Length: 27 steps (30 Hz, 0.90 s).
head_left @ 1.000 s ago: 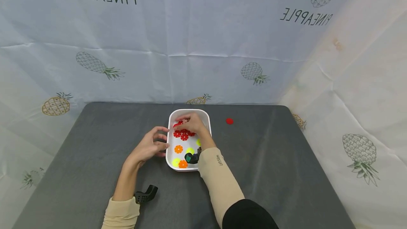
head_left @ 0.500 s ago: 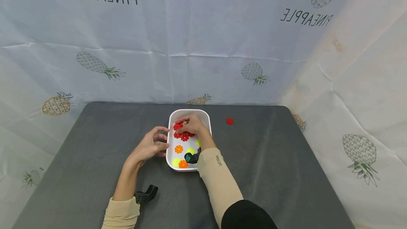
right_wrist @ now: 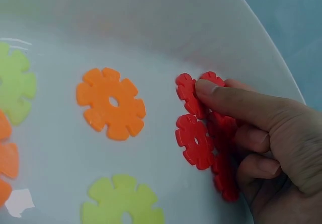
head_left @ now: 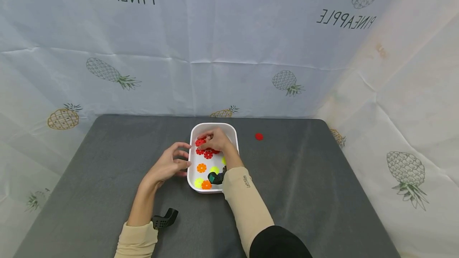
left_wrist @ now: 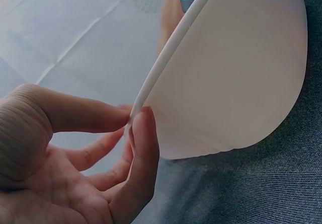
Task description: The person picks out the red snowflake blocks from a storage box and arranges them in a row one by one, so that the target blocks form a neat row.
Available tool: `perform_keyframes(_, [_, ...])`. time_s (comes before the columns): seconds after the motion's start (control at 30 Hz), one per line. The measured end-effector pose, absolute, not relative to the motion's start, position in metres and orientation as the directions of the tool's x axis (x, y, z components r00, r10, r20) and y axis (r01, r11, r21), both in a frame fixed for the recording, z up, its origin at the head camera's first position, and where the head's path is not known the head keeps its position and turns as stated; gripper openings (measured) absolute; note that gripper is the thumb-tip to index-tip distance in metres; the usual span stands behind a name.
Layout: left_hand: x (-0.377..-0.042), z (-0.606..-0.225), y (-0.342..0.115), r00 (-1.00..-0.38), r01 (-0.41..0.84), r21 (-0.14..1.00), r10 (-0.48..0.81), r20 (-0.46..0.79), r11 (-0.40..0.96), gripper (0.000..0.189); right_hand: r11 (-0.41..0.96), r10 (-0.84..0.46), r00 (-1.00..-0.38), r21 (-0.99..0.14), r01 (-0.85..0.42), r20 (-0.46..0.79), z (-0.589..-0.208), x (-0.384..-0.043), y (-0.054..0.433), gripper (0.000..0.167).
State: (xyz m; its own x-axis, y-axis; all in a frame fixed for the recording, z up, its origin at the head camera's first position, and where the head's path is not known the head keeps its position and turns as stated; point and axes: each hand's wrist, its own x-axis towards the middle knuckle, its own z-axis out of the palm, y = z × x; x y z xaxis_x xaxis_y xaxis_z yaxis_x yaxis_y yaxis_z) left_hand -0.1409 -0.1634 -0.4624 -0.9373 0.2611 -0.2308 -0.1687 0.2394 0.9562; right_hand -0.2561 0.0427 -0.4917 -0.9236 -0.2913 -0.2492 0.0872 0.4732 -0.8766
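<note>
A white plastic tray (head_left: 189,170) holds several notched interlocking discs. My left hand (head_left: 168,165) is at its left side. In the left wrist view, the thumb and a finger of that hand pinch the tray's rim (left_wrist: 163,58). Inside the far end, my right hand (head_left: 216,140) is among the red interlocking discs (right_wrist: 195,142). In the right wrist view, its thumb lies on one red disc, with a fingertip behind it and the other fingers curled. Those fingers partly cover the other red discs. An orange disc (right_wrist: 100,105) and a yellow-green disc (right_wrist: 118,199) lie flat on the tray's bottom.
One red disc (head_left: 259,136) lies on the dark grey table (head_left: 305,186), right of the tray. A printed pineapple cloth (head_left: 233,31) hangs behind the table. Black wrist mounts (head_left: 165,219) stick out from both wrists, the right one over the tray's near end.
The right hand has shifted very slightly right, and more of the red disc at the tray's far left shows. The left hand and tray stay put.
</note>
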Motion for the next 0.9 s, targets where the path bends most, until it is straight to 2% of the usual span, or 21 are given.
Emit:
perform_keyframes(0.3, [-0.141, -0.462, -0.162, -0.938, -0.173, 0.954, 0.254, -0.236, 0.246, 0.061, 0.48, -0.304, -0.93, -0.876, 0.038, -0.207, -0.491, -0.254, 0.043, 0.03])
perform_keyframes(0.47, [-0.141, -0.462, -0.162, -0.939, -0.175, 0.953, 0.248, -0.237, 0.246, 0.061, 0.475, -0.327, -0.926, -0.88, 0.011, -0.188, -0.49, -0.254, 0.044, 0.022])
perform_keyframes(0.63, [-0.141, -0.462, -0.162, -0.94, -0.173, 0.954, 0.248, -0.234, 0.244, 0.061, 0.489, -0.35, -0.916, -0.873, 0.002, -0.198, -0.486, -0.253, 0.044, 0.015])
perform_keyframes(0.9, [-0.14, -0.462, -0.162, -0.939, -0.179, 0.955, 0.249, -0.238, 0.238, 0.06, 0.515, -0.427, -0.881, -0.856, -0.05, -0.206, -0.47, -0.255, 0.048, 0.015])
